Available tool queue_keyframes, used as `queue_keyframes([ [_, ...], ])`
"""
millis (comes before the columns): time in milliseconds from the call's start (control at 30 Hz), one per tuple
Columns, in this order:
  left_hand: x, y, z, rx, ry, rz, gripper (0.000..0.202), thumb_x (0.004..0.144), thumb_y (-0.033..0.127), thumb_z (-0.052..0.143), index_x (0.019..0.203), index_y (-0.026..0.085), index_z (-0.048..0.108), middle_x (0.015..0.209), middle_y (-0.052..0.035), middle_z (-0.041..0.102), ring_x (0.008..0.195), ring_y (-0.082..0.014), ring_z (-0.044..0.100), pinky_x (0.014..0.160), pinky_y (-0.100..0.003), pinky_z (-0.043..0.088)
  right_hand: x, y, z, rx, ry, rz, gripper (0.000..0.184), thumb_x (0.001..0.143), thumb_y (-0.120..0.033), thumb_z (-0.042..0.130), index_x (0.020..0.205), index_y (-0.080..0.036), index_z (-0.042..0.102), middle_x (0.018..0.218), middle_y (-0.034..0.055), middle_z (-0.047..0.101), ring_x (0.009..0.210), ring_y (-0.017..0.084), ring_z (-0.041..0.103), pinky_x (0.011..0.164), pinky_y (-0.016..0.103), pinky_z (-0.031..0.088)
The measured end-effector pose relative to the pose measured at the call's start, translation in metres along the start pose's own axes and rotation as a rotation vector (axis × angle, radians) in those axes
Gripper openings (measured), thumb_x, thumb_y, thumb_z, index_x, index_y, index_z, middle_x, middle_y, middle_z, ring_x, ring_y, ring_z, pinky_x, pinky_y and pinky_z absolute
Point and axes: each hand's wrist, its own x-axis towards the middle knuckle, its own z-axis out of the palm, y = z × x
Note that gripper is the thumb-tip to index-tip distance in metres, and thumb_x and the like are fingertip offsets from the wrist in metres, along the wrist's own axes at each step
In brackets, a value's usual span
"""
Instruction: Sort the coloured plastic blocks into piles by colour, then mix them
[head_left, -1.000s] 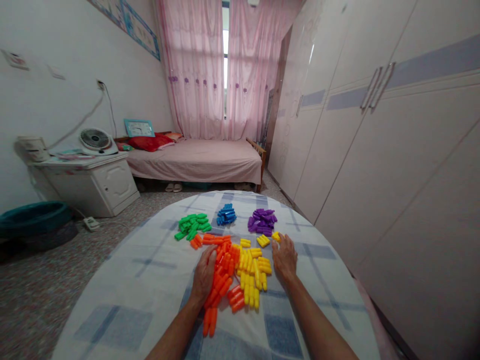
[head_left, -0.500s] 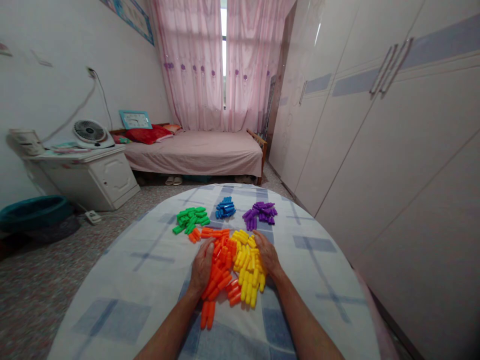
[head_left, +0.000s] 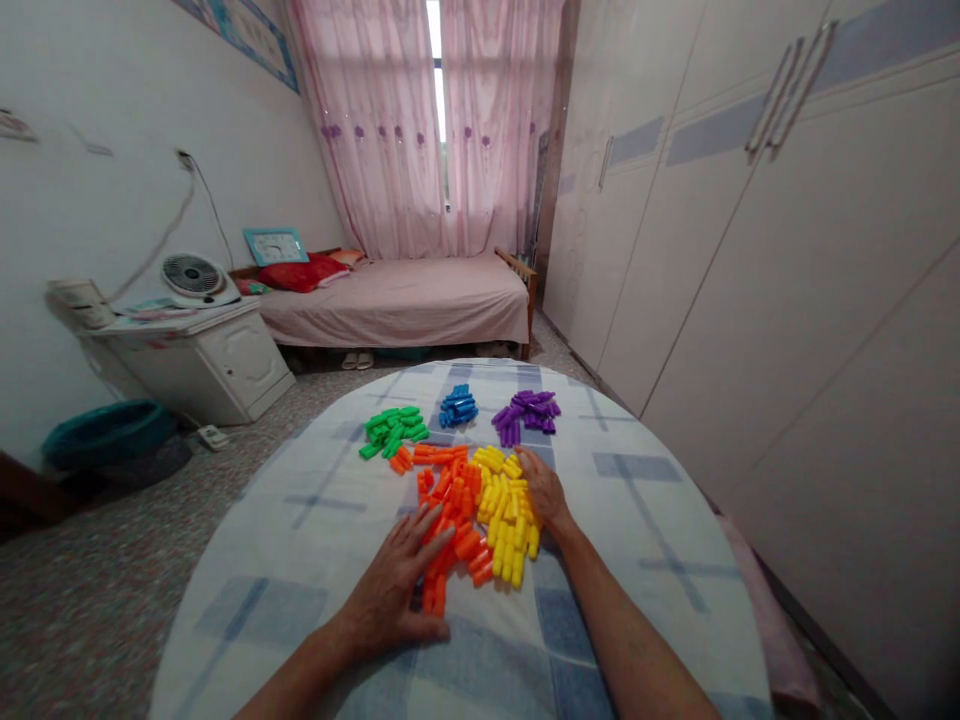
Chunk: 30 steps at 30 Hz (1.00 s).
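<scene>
From my remote seat I see the orange plastic tubes heaped mid-table, with the yellow plastic tubes touching them on the right. My left hand is spread wide at the orange heap's near left side, fingertips over its edge. My right hand is cupped, fingers close together, along the yellow heap's right edge. Farther out I have green, blue and purple piles on the checked tablecloth; beyond stands a bed.
</scene>
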Motion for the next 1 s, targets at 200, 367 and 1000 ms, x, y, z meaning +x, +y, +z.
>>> queue_keyframes([
  [200, 0.047, 0.009, 0.014, -0.003, 0.093, -0.050, 0.087, 0.070, 0.069, 0.059, 0.141, 0.024, 0.038, 0.150, -0.0150, 0.029, 0.138, -0.0369, 0.025, 0.108, -0.057, 0.024, -0.003, -0.004, -0.002, -0.071, -0.031, -0.010, 0.048, 0.090, -0.047, 0.031, 0.115, -0.020, 0.062, 0.119, 0.0065, 0.064, 0.110, 0.020, 0.057, 0.101, 0.037, 0.039],
  [367, 0.075, 0.017, 0.014, -0.034, 0.147, -0.102, 0.085, 0.069, 0.069, 0.059, 0.137, 0.021, 0.044, 0.147, -0.0166, 0.034, 0.135, -0.0373, 0.028, 0.107, -0.056, 0.024, -0.004, -0.005, -0.004, -0.054, -0.032, -0.028, 0.048, 0.089, -0.048, 0.033, 0.113, -0.020, 0.063, 0.116, 0.0061, 0.065, 0.108, 0.020, 0.058, 0.099, 0.035, 0.040],
  [1000, 0.063, -0.256, -0.010, -0.351, 0.370, -0.593, 0.042, 0.083, 0.042, 0.039, 0.106, 0.016, 0.062, 0.131, -0.0129, 0.055, 0.132, -0.0279, 0.038, 0.115, -0.051, 0.012, -0.001, 0.001, -0.008, -0.030, -0.056, 0.083, 0.051, 0.085, -0.051, 0.034, 0.109, -0.018, 0.064, 0.116, 0.0087, 0.065, 0.111, 0.020, 0.058, 0.102, 0.034, 0.040],
])
